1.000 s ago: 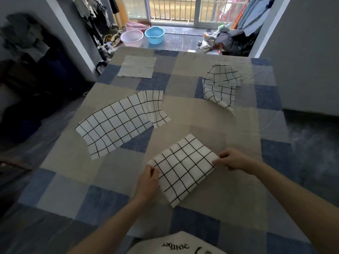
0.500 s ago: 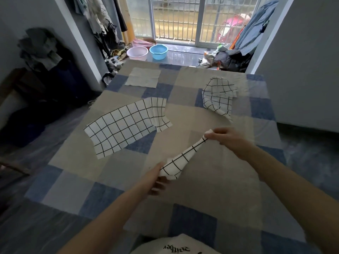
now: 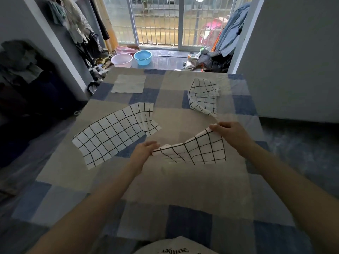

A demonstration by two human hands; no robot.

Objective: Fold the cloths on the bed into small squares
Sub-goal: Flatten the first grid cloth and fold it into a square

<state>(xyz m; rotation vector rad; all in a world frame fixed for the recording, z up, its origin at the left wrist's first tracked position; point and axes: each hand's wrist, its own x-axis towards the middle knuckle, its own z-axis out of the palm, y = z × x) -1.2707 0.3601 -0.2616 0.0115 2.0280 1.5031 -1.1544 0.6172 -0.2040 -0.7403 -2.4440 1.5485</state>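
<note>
A white cloth with a black grid (image 3: 200, 150) hangs in the air over the middle of the bed (image 3: 183, 182). My left hand (image 3: 144, 153) pinches its left corner and my right hand (image 3: 231, 133) pinches its upper right corner, so the cloth sags between them. A larger grid cloth (image 3: 113, 132) lies spread flat to the left. A crumpled grid cloth (image 3: 202, 97) lies at the far right. A plain pale cloth (image 3: 129, 83), folded square, rests at the far left of the bed.
The bed has a blue and beige check cover. A grey wall (image 3: 293, 57) runs close along its right side. Beyond the far edge stand a pink basin (image 3: 121, 60) and a blue basin (image 3: 142, 57); clothes pile on the floor and hang at left.
The folded grid cloth that lay flat under both hands was lifted off the bed and now hangs open between them. Both hands rose and moved farther away from me.
</note>
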